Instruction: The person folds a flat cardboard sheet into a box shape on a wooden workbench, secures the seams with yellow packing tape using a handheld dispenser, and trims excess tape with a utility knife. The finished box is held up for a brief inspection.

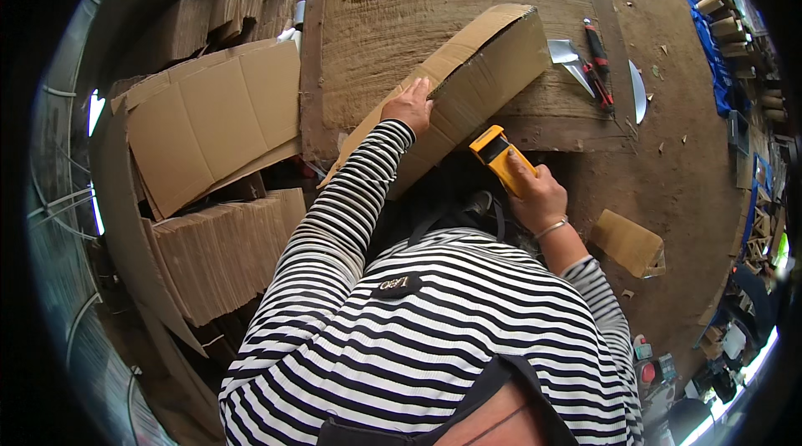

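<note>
1. Head view: left hand is gripping the top edge of a folded cardboard piece, which is leaning tilted just ahead of both hands.
2. Right hand is clenching a yellow utility knife, its tip right at the cardboard's lower edge.
3. Beyond the right hand, red-handled shears are lying on the worn workbench; flattened cardboard stacks are piling up left of the left hand.

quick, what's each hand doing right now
Left hand: gripping the edge of the folded cardboard piece.
Right hand: closed around the yellow utility knife.
</note>
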A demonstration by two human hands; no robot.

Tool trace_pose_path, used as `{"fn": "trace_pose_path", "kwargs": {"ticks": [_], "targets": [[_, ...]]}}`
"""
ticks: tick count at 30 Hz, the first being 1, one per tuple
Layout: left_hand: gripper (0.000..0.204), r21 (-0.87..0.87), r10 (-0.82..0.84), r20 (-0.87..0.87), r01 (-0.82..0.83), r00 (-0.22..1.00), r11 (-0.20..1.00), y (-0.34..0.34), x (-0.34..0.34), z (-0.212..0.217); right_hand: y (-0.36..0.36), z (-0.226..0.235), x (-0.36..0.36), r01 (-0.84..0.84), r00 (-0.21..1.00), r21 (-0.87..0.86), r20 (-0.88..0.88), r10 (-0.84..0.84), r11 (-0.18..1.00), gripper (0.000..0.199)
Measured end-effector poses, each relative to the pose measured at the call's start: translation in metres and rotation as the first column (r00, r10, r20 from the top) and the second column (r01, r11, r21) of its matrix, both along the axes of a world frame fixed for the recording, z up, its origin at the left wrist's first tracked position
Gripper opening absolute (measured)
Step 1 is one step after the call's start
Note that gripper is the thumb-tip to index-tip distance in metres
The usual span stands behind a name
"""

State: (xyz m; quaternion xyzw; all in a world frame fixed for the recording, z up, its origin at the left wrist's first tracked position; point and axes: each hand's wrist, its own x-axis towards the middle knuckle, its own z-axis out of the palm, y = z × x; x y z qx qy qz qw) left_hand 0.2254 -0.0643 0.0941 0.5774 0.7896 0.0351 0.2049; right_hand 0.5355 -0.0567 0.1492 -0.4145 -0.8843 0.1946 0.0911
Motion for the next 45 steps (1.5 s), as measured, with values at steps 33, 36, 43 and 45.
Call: {"fn": "trace_pose_path", "kwargs": {"ticks": [33, 36, 43, 45], "targets": [[0.055, -0.054, 0.365, -0.032, -0.366, 0.931, 0.929, 0.094, -0.186, -0.058, 0.022, -0.012, -0.126, -0.025, 0.962, 0.078, -0.271, 0.045, 0.997, 0.063], [0.047, -0.134, 0.326, 0.046, -0.317, 0.944, 0.939, 0.127, -0.167, -0.045, 0.041, -0.004, -0.119, -0.011, 0.972, 0.094, -0.234, 0.033, 0.996, 0.069], [0.081, -0.227, 0.341, 0.105, -0.311, 0.934, 0.923, 0.145, -0.197, -0.010, 0.027, 0.001, -0.101, -0.004, 0.988, -0.034, -0.155, -0.001, 0.999, 0.069], [0.086, -0.223, 0.340, 0.180, -0.298, 0.923, 0.928, 0.145, -0.213, -0.020, 0.029, -0.012, -0.113, -0.007, 0.985, -0.010, -0.171, 0.005, 1.000, 0.068]]}}
